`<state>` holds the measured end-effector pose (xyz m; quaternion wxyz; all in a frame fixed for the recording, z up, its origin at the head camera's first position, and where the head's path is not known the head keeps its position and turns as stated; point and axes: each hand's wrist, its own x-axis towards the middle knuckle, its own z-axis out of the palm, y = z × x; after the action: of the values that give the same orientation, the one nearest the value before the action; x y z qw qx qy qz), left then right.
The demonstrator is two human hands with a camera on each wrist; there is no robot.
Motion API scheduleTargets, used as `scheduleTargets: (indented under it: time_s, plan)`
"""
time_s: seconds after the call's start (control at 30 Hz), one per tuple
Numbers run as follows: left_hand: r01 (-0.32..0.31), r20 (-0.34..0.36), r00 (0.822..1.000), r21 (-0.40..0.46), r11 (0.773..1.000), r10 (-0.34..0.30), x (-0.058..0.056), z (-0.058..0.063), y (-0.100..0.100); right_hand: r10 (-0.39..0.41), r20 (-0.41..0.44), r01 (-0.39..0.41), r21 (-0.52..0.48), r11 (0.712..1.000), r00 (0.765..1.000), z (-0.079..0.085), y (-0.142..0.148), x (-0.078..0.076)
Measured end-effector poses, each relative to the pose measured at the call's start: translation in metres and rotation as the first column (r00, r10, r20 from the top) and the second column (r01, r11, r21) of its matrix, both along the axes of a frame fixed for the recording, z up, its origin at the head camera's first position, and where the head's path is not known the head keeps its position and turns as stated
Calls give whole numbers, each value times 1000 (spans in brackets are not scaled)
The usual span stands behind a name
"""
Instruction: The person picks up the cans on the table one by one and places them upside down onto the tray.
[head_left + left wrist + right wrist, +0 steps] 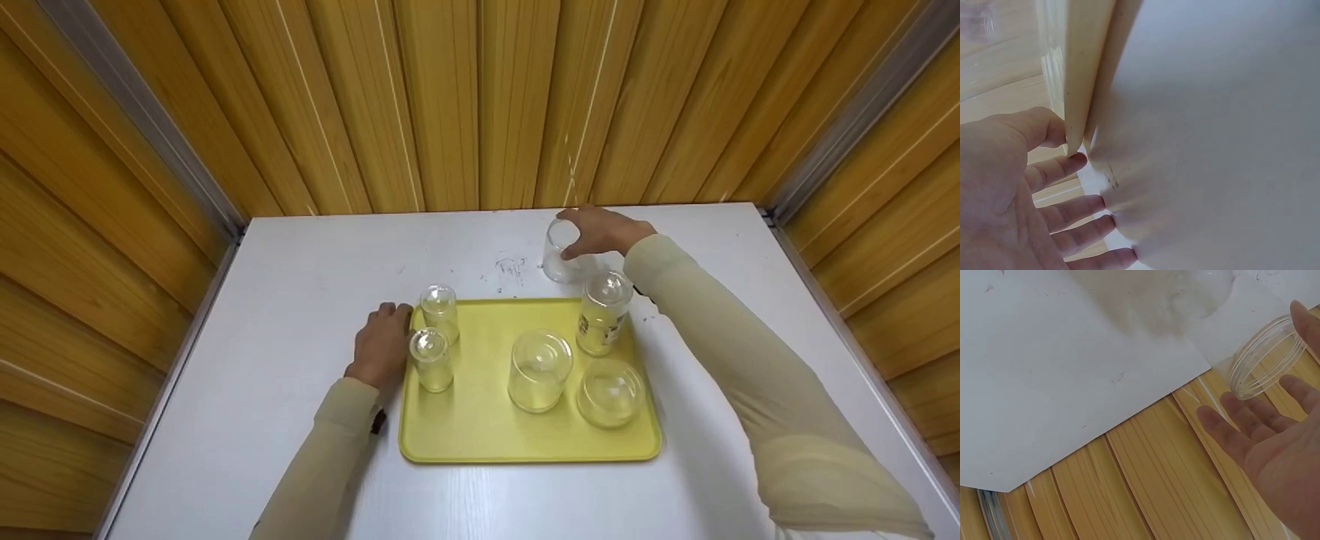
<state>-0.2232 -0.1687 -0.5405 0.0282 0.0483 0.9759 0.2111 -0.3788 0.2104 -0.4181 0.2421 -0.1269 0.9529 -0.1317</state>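
In the head view, my right hand (604, 231) holds a clear glass jar (553, 259) near the table's back edge, thumb on the near side and fingers on the far side. The right wrist view shows the jar's ringed rim (1247, 374) between thumb and fingers. My left hand (380, 343) is at the far left corner of a yellow tray (487, 442). Its thumb and index finger (1053, 171) pinch the tray's edge in the left wrist view, and the other fingertips touch the white table. Two slim glasses (433, 367) stand on the tray close to this hand.
On the tray's right half stand a wide glass (538, 379), a low round glass bowl (611, 397) and a tall glass with dark print (600, 322). Wood-patterned panels (450, 105) rise behind the white table (285, 315). Dark scuffs (511, 268) mark its surface.
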Motion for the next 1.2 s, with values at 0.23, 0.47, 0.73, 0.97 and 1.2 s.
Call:
scheduleTargets:
  time_s: [0.23,0.47,0.73,0.97,1.2]
  plan:
    - [0,-26,1000,19,1000,0,0,0,1,51,-39,-51,6,999,998,1,1,1]
    - [-1,-30,1000,18,1000,2,-1,0,1,48,-45,-48,12,999,998,2,3,1]
    - [-5,-22,1000,14,1000,5,-1,0,2,26,-43,-26,-9,1000,999,5,8,1]
    - [-9,-34,999,21,1000,9,-1,-1,1,27,-65,-31,-57,998,998,10,12,3]
    - [-16,-31,999,9,1000,16,1,-1,1,8,-67,-13,-73,997,998,17,14,7]
